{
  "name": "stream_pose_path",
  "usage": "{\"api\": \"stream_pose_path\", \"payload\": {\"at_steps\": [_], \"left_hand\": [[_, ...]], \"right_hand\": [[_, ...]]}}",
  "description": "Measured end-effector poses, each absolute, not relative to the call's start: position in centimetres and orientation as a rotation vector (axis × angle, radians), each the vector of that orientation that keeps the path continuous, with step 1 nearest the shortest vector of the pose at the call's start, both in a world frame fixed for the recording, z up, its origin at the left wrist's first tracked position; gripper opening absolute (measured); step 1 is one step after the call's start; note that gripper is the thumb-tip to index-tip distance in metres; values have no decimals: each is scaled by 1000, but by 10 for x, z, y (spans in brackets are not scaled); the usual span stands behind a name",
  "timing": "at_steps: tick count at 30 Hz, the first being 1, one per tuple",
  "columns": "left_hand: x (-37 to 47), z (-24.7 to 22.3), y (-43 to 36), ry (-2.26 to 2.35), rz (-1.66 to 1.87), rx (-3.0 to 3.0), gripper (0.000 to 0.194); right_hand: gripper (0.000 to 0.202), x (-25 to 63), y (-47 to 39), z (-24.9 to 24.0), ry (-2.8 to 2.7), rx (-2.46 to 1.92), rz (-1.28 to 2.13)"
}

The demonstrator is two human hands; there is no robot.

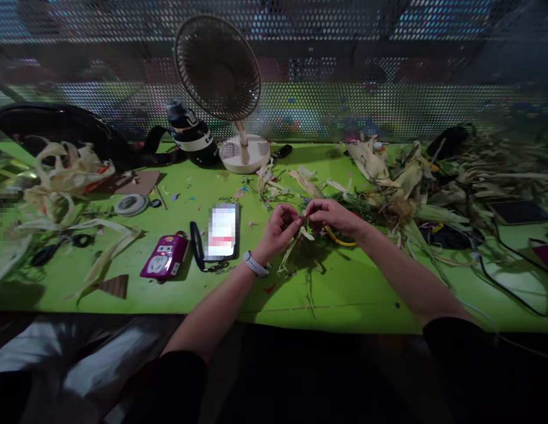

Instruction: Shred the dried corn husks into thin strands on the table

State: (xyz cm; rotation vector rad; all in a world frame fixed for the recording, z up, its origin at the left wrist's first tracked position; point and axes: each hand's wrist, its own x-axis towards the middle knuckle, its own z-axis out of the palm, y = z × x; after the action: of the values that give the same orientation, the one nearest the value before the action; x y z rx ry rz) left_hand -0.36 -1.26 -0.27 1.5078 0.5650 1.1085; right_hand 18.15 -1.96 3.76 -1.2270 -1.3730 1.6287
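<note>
My left hand (pixel 280 229), with a white band on the wrist, is closed in a pinch on a small bunch of plant strips (pixel 306 234). From the other side my right hand (pixel 332 217) pinches the top of the same bunch, thumb and forefinger nearly meeting the left fingertips. Pale green and straw-coloured ends hang below the fingers. Just behind the right hand lie green stringy stems (pixel 351 203) and a yellow ring-shaped thing (pixel 342 238), partly hidden by the forearm. Dried corn husks (pixel 406 182) are heaped to the right.
Left of my hands, a lit phone (pixel 221 232) and a purple power socket (pixel 165 258) lie on the green table (pixel 180 297). A fan (pixel 243 154) and black bottle (pixel 198 141) stand behind. Scissors (pixel 62 244) and more husks are far left. Cables (pixel 503 282) cross the right side.
</note>
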Motion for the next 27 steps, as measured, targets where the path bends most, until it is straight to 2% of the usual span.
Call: {"api": "stream_pose_path", "payload": {"at_steps": [4,11,13,17,19,21,25,27], "left_hand": [[-4,-4,-11,563,1105,1519,31],[-3,-5,-11,596,1117,1550,33],[-3,-5,-11,609,1128,1545,33],[-4,-6,-10,608,1145,1548,32],[-3,-6,-10,606,1144,1546,32],[-3,-6,-9,603,1150,1544,31],[-3,-7,-9,585,1151,1540,29],[-3,-6,-9,601,1162,1536,29]], "right_hand": [[21,183,-21,40,-1395,-1138,1672],[17,180,-24,40,-1508,-1169,1592],[12,180,-25,40,-1572,-1251,1484],[8,182,-26,43,-1781,-1452,1023],[7,184,-26,46,-1851,-1475,931],[9,187,-26,49,-1827,-1421,1047],[30,188,-25,50,-1641,-1226,1417],[28,187,-25,48,-1629,-1211,1456]]}}
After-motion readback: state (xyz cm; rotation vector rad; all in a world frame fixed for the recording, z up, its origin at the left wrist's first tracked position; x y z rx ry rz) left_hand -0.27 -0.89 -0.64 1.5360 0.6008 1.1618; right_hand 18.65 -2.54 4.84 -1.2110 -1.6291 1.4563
